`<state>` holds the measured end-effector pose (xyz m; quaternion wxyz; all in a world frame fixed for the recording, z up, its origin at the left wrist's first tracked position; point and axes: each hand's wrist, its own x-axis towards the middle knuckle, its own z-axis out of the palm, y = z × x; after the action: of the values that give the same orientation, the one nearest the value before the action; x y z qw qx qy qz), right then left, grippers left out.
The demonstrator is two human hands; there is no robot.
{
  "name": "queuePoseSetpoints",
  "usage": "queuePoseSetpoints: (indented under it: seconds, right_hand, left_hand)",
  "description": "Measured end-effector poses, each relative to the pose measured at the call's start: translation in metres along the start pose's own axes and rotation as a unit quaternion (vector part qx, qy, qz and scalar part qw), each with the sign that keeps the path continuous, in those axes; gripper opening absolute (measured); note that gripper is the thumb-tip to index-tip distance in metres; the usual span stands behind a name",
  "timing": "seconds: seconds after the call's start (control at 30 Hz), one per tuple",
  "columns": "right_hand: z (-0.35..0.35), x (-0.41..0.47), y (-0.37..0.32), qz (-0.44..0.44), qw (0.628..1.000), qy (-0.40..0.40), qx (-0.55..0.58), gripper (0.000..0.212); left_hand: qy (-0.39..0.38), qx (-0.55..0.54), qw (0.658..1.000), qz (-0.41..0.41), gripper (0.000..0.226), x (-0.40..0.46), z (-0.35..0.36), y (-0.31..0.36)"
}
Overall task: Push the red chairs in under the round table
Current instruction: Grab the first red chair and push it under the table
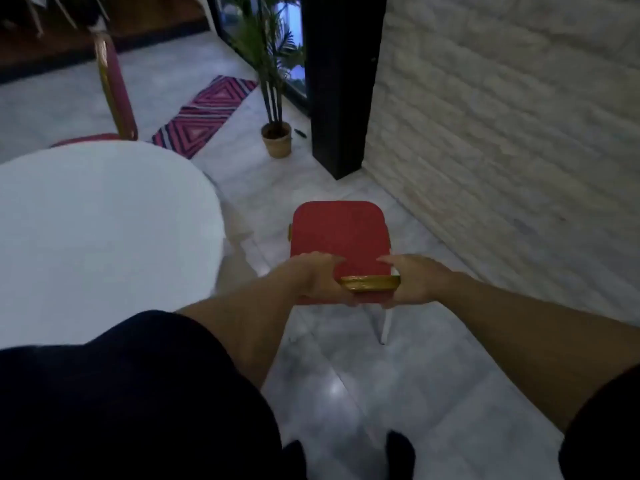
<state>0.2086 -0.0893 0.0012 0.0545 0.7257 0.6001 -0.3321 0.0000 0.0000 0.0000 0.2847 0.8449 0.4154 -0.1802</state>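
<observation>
- Two hands grip one red chair [341, 233] in the head view, lower middle of the frame: the left hand [317, 277] and the right hand [414, 280] are each wrapped around an end of the gold top rail [370, 283] of the backrest, fingers curled over the front and touching it.
- That chair stands on the pale tiled floor [398, 393], just right of the round white table [97, 237] and not yet under it; its seat points toward the top of the frame rather than at the table, so I judge it needs turning before it goes in.
- Handling, as I judge it: a stiff metal frame on thin white legs [384, 323], probably light enough to lift or slide. The glossy rail may be slick, and the legs could scrape or catch on tile joints. The top rail, held at both ends, is the sensible hold.
- A second red chair [114, 88] stands at the upper left, on the far side of the table, its seat edge just showing past the rim.
- Only one container shows: a tan pot [277, 142] at upper middle, holding a tall palm-like plant [266, 46], well apart from the chair.
- A striped rug [204, 114] lies between pot and table.
</observation>
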Motion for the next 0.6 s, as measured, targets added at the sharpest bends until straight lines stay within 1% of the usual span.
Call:
queuePoseSetpoints:
  seconds: [0.03, 0.1, 0.13, 0.17, 0.23, 0.33, 0.43, 0.53, 0.6]
  right_hand:
    - [0.001, 0.006, 0.002, -0.015, 1.000, -0.001, -0.020, 0.096]
    - [0.004, 0.014, 0.005, -0.047, 0.998, -0.004, -0.046, 0.073]
    - [0.008, 0.017, 0.008, -0.060, 0.997, -0.010, -0.047, 0.061]
    - [0.012, 0.022, 0.013, -0.077, 0.996, -0.008, -0.046, 0.052]
    - [0.014, 0.026, 0.018, -0.096, 0.994, -0.002, -0.047, 0.048]
    - [0.013, 0.027, 0.023, -0.123, 0.990, -0.012, -0.074, 0.050]
    - [0.010, 0.023, 0.028, -0.151, 0.984, -0.021, -0.097, 0.052]
    - [0.011, 0.018, 0.034, -0.173, 0.978, -0.032, -0.113, 0.058]
    - [0.014, 0.015, 0.038, -0.179, 0.976, -0.033, -0.117, 0.059]
  left_hand:
    - [-0.011, 0.009, 1.000, -0.005, 0.089, 0.004, 0.004, 0.001]
    - [-0.011, 0.026, 0.999, -0.027, 0.054, 0.006, 0.013, 0.005]
    - [-0.004, 0.030, 0.998, -0.051, 0.044, 0.004, 0.018, 0.007]
    - [0.009, 0.032, 0.997, -0.068, 0.042, 0.004, 0.023, 0.009]
    - [0.031, 0.049, 0.994, -0.092, 0.044, 0.001, 0.025, 0.012]
    - [0.050, 0.055, 0.990, -0.116, 0.037, -0.003, 0.031, 0.018]
    - [0.061, 0.065, 0.990, -0.111, 0.033, -0.006, 0.041, 0.025]
    - [0.073, 0.073, 0.989, -0.106, 0.033, -0.016, 0.052, 0.036]
    - [0.079, 0.066, 0.989, -0.110, 0.033, -0.023, 0.062, 0.043]
